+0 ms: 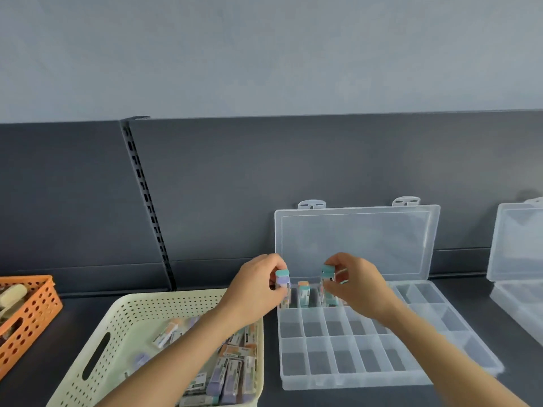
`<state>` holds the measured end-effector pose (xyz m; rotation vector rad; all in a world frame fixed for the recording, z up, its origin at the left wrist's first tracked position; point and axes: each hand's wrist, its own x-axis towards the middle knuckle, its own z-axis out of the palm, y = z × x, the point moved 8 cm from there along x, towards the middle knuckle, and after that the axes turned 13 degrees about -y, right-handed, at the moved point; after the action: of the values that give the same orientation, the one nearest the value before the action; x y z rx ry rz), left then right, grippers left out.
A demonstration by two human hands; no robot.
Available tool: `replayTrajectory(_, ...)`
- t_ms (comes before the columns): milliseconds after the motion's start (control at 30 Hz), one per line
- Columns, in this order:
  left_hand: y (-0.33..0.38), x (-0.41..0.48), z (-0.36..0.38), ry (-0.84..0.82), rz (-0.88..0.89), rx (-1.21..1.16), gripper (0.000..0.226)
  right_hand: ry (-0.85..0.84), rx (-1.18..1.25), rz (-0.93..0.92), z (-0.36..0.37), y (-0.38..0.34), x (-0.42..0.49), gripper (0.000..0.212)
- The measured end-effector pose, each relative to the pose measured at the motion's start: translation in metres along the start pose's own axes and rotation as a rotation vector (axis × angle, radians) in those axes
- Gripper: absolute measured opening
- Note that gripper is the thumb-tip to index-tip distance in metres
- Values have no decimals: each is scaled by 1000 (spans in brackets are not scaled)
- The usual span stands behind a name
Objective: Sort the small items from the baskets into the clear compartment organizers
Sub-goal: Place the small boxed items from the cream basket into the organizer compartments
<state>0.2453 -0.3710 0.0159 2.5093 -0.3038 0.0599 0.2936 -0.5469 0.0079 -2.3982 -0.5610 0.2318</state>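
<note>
A clear compartment organizer [352, 356] lies open on the dark shelf, its lid [355, 242] standing up against the back panel. My left hand [258, 286] pinches upright erasers [282, 279], teal and purple, over the organizer's far-left compartment. My right hand [352, 283] pinches a teal-topped eraser [328, 274] upright over a far-row compartment. Between them an orange-topped eraser [303, 292] stands in the far row. A cream perforated basket [123, 327] at the left holds several wrapped erasers [226, 374].
An orange perforated basket [32, 312] with beige items sits at the far left. A second clear organizer [517, 259] stands open at the right edge. A slotted upright rail [147, 201] runs down the dark back panel.
</note>
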Motion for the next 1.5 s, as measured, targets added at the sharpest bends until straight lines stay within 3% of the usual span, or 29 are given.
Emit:
replayTrajectory(200,44,41,36,-39,38,-43,27,82,-36,57,-43,53,-8,36)
replayTrajectory(467,87,90,81,-67,71,-10,17,94,-113,88,-64,101,-10,29)
replayTrajectory(867,82,124,136,-226,-34,169,23,-40,-120,74,-54,142,6,22)
replayTrajectory(1167,81,131,154,-191,-23,431,19,-77,-193,53,-42,151,16,21)
replayTrajectory(1500,79,132,151,-183,-67,472,30,-95,-293,25,-35,152,19,34)
